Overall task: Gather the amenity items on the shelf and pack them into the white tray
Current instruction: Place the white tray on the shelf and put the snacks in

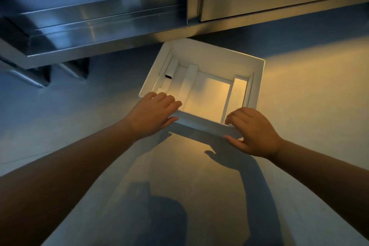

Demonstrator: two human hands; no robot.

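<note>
Clasping the near wall of the white tray (209, 54), left hand (153, 114) and right hand (253, 132) each hook fingers inside, thumb outside; the tray lies centre frame, stretching away toward the steel shelf (99, 26) at upper left.

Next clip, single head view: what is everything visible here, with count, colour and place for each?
white tray: one, white, open-topped, on the pale surface just in front of the steel unit.
white boxes: at least three, white, inside the tray; the leftmost shows a dark open end.
steel unit: one, silver, across the top of the view, with its legs at the left.
pale surface: one, light grey, under the tray, with the person's shadow on it.
left hand: one, grips the tray's near left corner.
right hand: one, grips the tray's near wall at its right end.
</note>
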